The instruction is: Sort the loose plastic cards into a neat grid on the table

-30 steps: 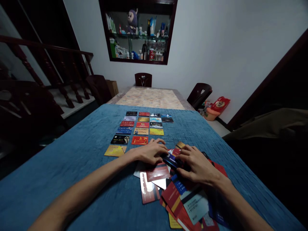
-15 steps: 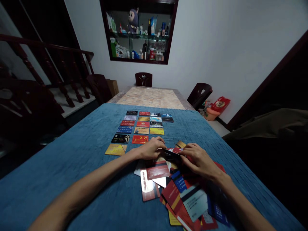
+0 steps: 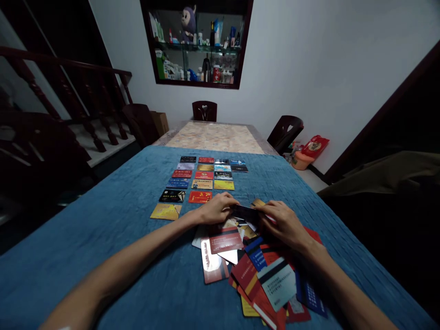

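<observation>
A dark card [image 3: 246, 212] is held between my two hands, just above a loose pile of cards. My left hand [image 3: 220, 208] pinches its left end, and my right hand [image 3: 280, 222] grips the right end. Below them lie overlapping cards: a dark red card [image 3: 226, 239], a pale green card [image 3: 277, 283], a blue card [image 3: 256, 255] and several more, partly hidden under my right hand and forearm. Beyond my left hand, cards lie in rows, among them a red card [image 3: 200, 196], a black card [image 3: 172, 196] and a gold card [image 3: 166, 211].
A blue cloth [image 3: 130, 256] covers the near part of the table; its patterned top [image 3: 216, 135] shows at the far end. Chairs stand around, one dark chair [image 3: 205, 111] at the back. A wall shelf [image 3: 197, 46] holds bottles and a plush toy.
The dark card between my hands has been lifted slightly and turned so more of its face shows. Both hands keep hold of it. The rows of cards are unchanged.
</observation>
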`<move>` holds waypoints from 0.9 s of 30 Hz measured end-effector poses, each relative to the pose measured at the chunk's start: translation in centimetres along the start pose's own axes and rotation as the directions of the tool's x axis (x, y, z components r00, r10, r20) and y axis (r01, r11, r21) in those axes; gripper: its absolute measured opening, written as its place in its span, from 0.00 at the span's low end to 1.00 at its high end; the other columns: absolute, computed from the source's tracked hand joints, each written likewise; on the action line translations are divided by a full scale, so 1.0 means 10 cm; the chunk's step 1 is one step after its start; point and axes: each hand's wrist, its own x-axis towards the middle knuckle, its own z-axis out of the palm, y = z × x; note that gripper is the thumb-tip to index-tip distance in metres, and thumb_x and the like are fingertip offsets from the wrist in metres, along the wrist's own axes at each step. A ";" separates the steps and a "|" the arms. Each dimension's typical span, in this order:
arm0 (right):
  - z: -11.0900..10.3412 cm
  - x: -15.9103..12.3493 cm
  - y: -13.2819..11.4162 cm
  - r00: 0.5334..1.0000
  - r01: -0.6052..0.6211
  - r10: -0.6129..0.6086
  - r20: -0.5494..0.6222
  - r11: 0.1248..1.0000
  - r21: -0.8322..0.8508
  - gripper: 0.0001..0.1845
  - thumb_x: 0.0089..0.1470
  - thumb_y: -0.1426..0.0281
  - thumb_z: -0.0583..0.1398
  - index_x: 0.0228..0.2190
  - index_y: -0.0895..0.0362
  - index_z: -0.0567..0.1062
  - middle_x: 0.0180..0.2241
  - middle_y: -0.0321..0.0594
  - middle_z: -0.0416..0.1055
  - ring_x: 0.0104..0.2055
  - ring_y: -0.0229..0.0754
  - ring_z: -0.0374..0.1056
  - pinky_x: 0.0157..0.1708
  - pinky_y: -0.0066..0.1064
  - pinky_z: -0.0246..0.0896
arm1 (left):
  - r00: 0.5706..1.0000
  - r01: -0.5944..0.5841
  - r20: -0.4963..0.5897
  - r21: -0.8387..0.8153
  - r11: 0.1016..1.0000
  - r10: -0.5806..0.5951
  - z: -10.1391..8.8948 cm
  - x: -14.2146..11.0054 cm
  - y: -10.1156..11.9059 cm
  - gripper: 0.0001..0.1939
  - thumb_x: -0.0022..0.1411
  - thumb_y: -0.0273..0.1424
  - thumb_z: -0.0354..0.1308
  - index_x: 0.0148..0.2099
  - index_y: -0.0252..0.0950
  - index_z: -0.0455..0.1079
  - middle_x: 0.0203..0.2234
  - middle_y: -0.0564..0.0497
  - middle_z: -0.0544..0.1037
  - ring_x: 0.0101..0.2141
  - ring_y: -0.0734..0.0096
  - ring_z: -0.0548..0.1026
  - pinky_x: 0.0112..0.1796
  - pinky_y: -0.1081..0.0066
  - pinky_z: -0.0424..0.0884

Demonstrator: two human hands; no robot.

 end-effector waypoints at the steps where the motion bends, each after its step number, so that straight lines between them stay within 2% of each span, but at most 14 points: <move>1: 0.00 0.00 0.00 1.000 -0.007 0.007 0.004 1.000 -0.001 0.15 0.61 0.72 0.53 0.45 0.55 0.76 0.34 0.43 0.77 0.37 0.44 0.69 0.39 0.36 0.62 | 1.000 0.002 -0.002 -0.004 1.000 -0.002 0.00 0.00 0.00 0.22 0.55 0.15 0.54 0.50 0.33 0.75 0.42 0.44 0.76 0.45 0.64 0.73 0.47 0.66 0.71; 4: 0.00 0.00 0.00 1.000 -0.017 0.017 0.017 1.000 0.002 0.15 0.60 0.72 0.54 0.46 0.55 0.75 0.35 0.43 0.77 0.38 0.44 0.69 0.39 0.36 0.61 | 1.000 0.001 -0.005 -0.016 1.000 -0.001 0.00 0.00 0.02 0.22 0.54 0.15 0.54 0.50 0.31 0.74 0.41 0.43 0.76 0.45 0.62 0.73 0.46 0.65 0.71; 8: 0.01 0.01 0.00 1.000 -0.025 0.025 0.017 1.000 -0.012 0.15 0.60 0.72 0.54 0.47 0.55 0.74 0.36 0.43 0.77 0.38 0.44 0.69 0.38 0.35 0.60 | 1.000 0.007 -0.021 -0.024 1.000 -0.008 0.00 0.00 0.03 0.23 0.54 0.15 0.54 0.51 0.33 0.74 0.41 0.44 0.76 0.45 0.63 0.73 0.47 0.64 0.71; 15: 0.05 0.02 -0.04 0.999 -0.041 0.040 -0.028 0.999 -0.035 0.15 0.62 0.72 0.51 0.46 0.55 0.73 0.36 0.44 0.77 0.36 0.45 0.70 0.40 0.37 0.61 | 0.999 0.009 -0.049 0.001 1.000 -0.009 0.02 -0.01 0.03 0.21 0.58 0.18 0.55 0.53 0.34 0.73 0.41 0.45 0.76 0.45 0.63 0.71 0.47 0.64 0.70; 21: 0.08 0.02 -0.05 0.998 -0.035 0.033 -0.046 0.999 -0.040 0.13 0.63 0.72 0.52 0.45 0.54 0.73 0.38 0.43 0.77 0.38 0.45 0.70 0.41 0.37 0.60 | 0.999 -0.005 -0.053 0.033 0.999 0.006 0.03 -0.01 0.04 0.21 0.57 0.16 0.54 0.51 0.34 0.74 0.39 0.45 0.77 0.44 0.63 0.72 0.46 0.65 0.70; 27: 0.12 0.02 -0.06 0.995 -0.006 0.000 -0.102 0.998 -0.061 0.12 0.64 0.71 0.52 0.46 0.56 0.73 0.40 0.44 0.77 0.40 0.45 0.68 0.40 0.37 0.59 | 0.995 0.028 -0.093 0.025 0.999 -0.026 0.04 -0.01 0.05 0.19 0.57 0.17 0.54 0.50 0.33 0.75 0.39 0.45 0.77 0.42 0.64 0.73 0.45 0.66 0.71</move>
